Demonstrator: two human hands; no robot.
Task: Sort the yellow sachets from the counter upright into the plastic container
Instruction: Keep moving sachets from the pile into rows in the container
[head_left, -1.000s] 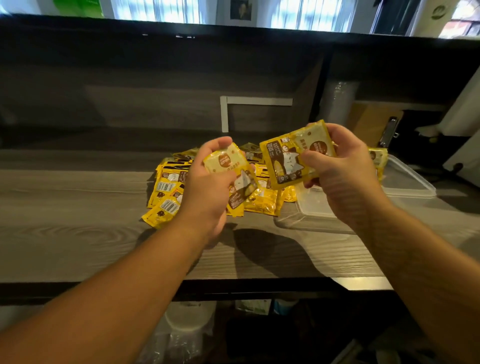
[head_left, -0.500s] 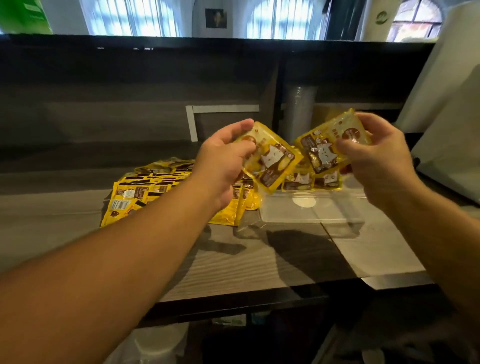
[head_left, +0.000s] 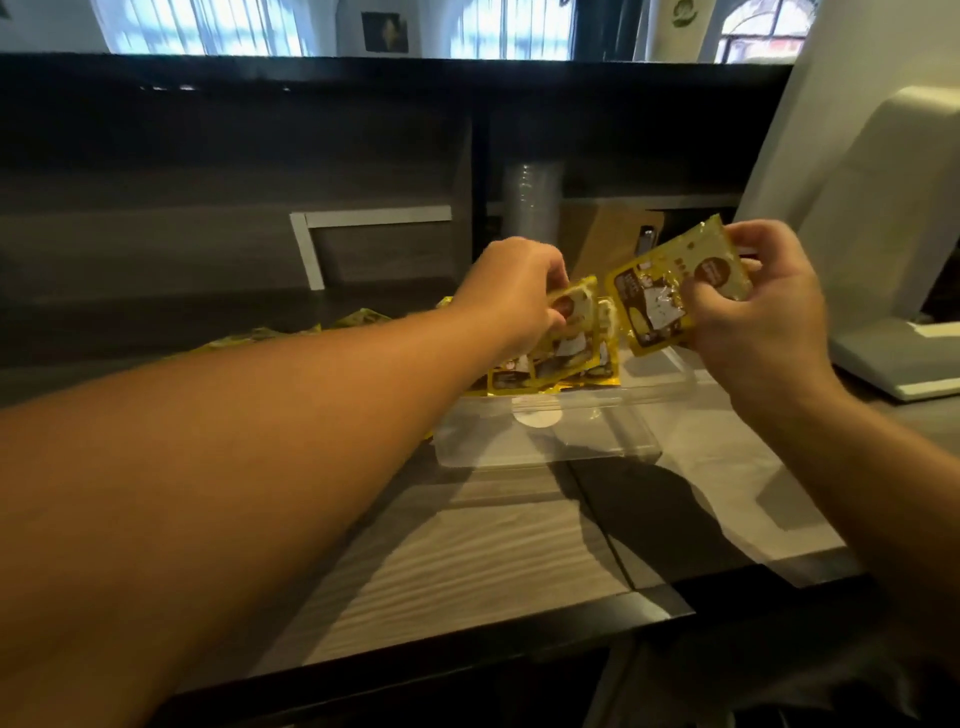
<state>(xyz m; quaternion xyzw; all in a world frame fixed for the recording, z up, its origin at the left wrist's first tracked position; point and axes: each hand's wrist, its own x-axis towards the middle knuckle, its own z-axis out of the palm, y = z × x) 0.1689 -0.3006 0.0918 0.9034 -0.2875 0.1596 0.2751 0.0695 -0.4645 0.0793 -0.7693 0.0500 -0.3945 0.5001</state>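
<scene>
A clear plastic container (head_left: 545, 447) lies on the wooden counter in front of me. At its far end a few yellow sachets (head_left: 597, 366) stand upright. My left hand (head_left: 511, 293) grips one yellow sachet (head_left: 574, 319) by its top and holds it down against those standing sachets. My right hand (head_left: 753, 317) holds a second yellow sachet (head_left: 670, 291) tilted in the air above the container's right side. The loose pile of yellow sachets (head_left: 358, 318) on the counter is mostly hidden behind my left forearm.
A white machine (head_left: 883, 234) stands on the counter at the right. Behind the container are a stack of clear cups (head_left: 532, 213) and a brown clipboard (head_left: 613, 239). A raised dark shelf (head_left: 260, 156) backs the counter. The counter's front edge (head_left: 467, 644) is dark.
My left hand has moved right and down, bringing its sachet from mid-air to the upright sachets in the container. My right hand still holds its sachet, a little farther right.
</scene>
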